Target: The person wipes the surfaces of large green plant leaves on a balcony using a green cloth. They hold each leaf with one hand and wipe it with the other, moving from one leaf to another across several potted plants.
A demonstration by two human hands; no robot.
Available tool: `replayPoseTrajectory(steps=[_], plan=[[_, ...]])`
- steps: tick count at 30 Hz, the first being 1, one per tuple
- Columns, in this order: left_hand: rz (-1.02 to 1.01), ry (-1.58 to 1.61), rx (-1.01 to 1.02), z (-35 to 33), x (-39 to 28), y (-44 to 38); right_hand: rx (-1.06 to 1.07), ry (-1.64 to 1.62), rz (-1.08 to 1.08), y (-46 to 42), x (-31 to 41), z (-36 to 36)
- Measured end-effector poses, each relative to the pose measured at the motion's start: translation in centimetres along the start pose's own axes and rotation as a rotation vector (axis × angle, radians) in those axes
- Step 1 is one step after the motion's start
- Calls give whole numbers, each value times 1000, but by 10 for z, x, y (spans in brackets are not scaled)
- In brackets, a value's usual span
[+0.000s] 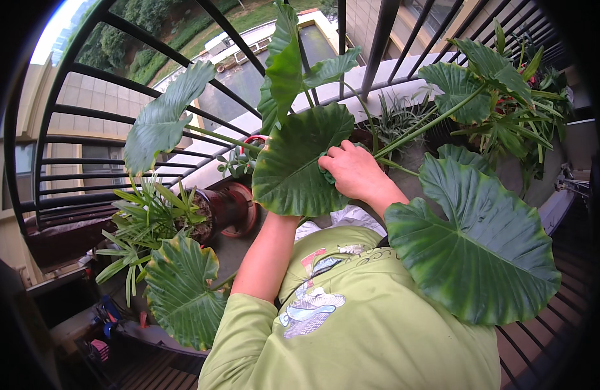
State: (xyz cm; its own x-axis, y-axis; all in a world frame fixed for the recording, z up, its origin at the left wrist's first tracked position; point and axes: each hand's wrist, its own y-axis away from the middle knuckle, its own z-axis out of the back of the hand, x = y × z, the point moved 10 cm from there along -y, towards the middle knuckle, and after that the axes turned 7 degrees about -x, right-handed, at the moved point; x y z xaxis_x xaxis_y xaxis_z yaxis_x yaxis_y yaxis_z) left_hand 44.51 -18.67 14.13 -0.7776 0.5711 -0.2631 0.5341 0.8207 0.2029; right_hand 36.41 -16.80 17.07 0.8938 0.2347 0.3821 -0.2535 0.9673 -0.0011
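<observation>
A large dark green elephant-ear leaf (pixel 300 161) lies before me at the centre of the head view. My right hand (pixel 351 168) presses a bunched green cloth (pixel 327 170) against the leaf's right half, near its midrib, with the fingers curled over the cloth. My left forearm reaches up beneath the same leaf; the left hand itself is hidden behind it. Another broad, glossy leaf (pixel 475 239) spreads to the right, beside my right arm. A smaller leaf with yellowed edges (pixel 185 292) hangs left of my left sleeve. More leaves rise on long stems towards the railing.
A black metal railing (pixel 153 87) curves around the far side of the balcony. On the left, a dark glazed pot (pixel 227 209) holds a narrow-leaved plant. Several potted plants (pixel 514 117) crowd the right side. A thick leaf stem (pixel 434 119) slants up right of my right hand.
</observation>
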Motion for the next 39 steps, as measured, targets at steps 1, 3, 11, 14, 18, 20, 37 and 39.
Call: replayPoseTrajectory(steps=[1,3,11,14,18,20,37,39], plan=[[24,17,-8,-2,1,0,112,83,-18,3,-2,-4],[18,-63,-54,-1,1,-2,-17,90,-97,4,-12,10],[-66,-92,-79,34,10,-22,-442,-407,83,0,0,50],[-66,-21,61,49,8,-26,-211,-423,149,7,13,24],[-55,-61,-44,38,2,-25,191,-260,39,26,1,-2],[-45,-75,-58,37,1,-29,294,-129,39,34,0,-6],[118,-1004,-189,-72,24,-151,-222,-603,-380,-10,-84,20],[46,-1050,-22,-104,24,-149,-307,-680,-403,-19,-100,14]])
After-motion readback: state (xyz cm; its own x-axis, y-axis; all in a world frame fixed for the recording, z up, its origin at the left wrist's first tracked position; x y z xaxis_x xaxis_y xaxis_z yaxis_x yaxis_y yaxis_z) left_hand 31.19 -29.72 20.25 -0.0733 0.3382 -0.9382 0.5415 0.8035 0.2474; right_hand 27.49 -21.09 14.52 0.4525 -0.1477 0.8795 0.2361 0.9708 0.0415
